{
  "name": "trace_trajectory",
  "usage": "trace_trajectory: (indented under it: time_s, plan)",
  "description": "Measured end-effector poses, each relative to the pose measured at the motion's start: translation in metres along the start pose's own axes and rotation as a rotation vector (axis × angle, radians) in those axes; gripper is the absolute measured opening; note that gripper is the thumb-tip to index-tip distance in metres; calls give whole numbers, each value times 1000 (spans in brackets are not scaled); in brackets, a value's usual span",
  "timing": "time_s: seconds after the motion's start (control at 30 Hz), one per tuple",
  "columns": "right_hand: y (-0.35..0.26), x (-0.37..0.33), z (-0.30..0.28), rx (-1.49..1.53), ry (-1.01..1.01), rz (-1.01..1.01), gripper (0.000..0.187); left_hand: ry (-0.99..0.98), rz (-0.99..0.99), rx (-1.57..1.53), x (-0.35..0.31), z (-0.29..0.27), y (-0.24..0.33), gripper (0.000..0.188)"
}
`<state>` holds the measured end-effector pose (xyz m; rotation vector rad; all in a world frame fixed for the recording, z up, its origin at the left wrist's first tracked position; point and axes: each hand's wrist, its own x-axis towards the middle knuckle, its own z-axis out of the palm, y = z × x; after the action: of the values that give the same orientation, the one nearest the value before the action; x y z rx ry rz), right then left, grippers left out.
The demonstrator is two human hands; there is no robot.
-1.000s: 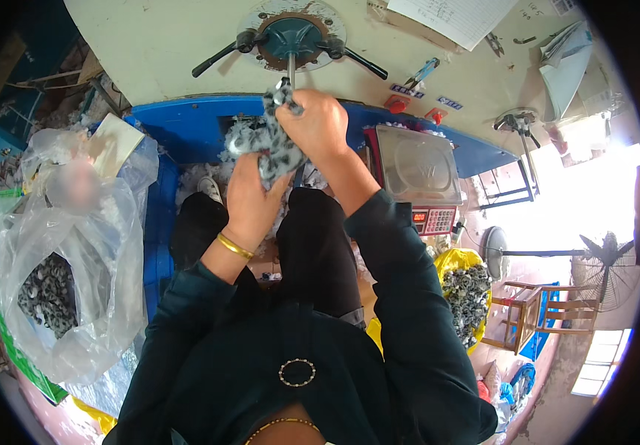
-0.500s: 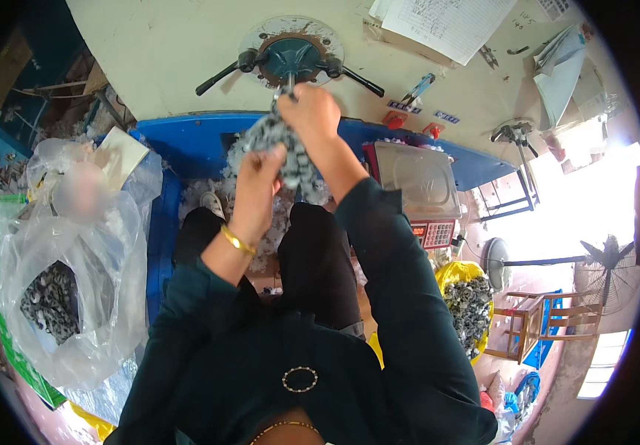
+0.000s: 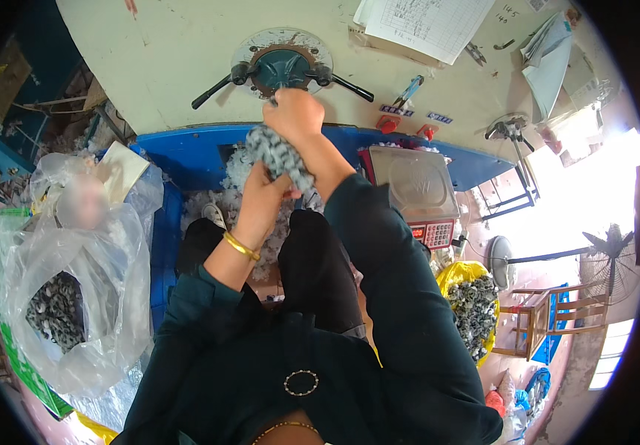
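Note:
A fuzzy grey-and-white patterned plush piece hangs between my hands above the near edge of the workbench. My right hand is closed at its upper end, right below the green metal nozzle fitting with two black handles. Whether the nozzle's tip sits inside the plush is hidden by my fingers. Lower down, my left hand grips the lower left part of the piece, thumb and fingers pressed into it. Loose white stuffing fibre lies below, around my legs.
A blue ledge runs along the bench front. On the right stand a scale and a yellow bag of grey plush pieces. Pliers and papers lie on the bench. To the left is a clear plastic bag holding dark grey pieces.
The plush piece looks more bunched up and turned. My left hand has moved slightly down and its grip has shifted on the piece; my right hand stays by the nozzle. The view has shifted slightly.

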<state>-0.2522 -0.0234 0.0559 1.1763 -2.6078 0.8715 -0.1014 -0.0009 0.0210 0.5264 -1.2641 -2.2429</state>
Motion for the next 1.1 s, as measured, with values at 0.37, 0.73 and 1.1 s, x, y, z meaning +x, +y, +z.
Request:
trace_trajectory:
  time_s: [0.37,0.73,1.1]
  plan:
    - [-9,-47,-25,70,-143,-100,29,133,150,299,-27,-26,-3,10]
    - [4,-8,7,96,-3,8,34,-37,-238,-215,16,-22,21,27]
    - [-1,-21,-10,206,38,47,38,-48,-127,-113,-3,-7,13,17]
